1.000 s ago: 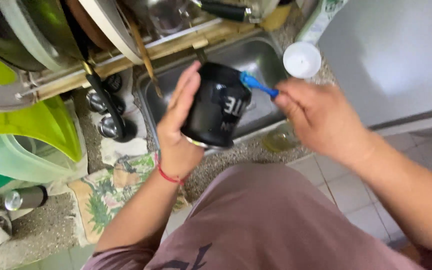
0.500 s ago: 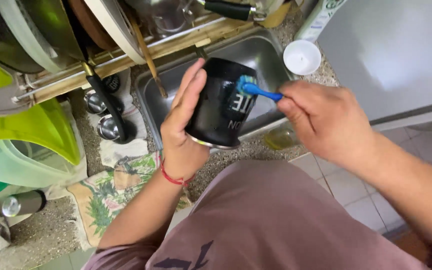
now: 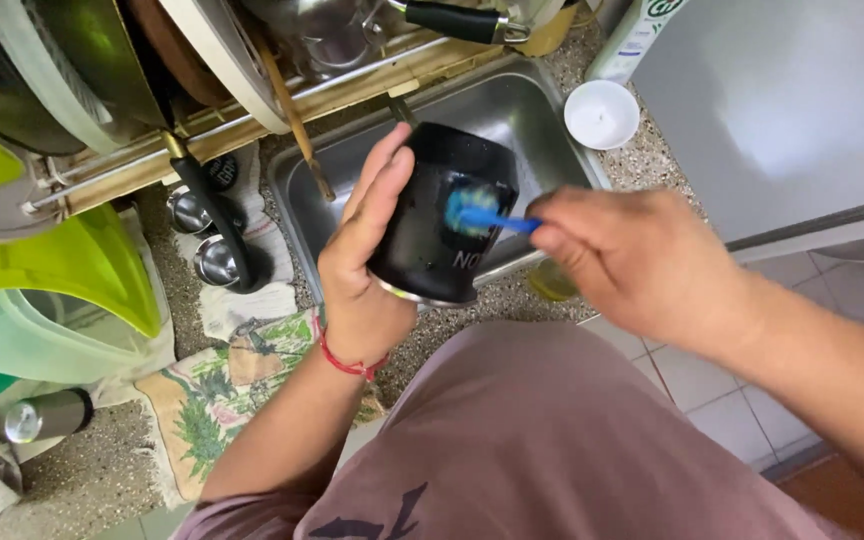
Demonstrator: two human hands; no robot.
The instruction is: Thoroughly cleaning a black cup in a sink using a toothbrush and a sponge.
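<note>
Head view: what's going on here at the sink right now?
A person stands at a small steel sink. The left hand holds a black mug over the sink's front edge, mouth toward the person. The right hand holds a blue brush with its bristle end against the mug's outer side. A white bowl sits on the counter beside the sink, and a dish rack with pans stands behind it.
</note>
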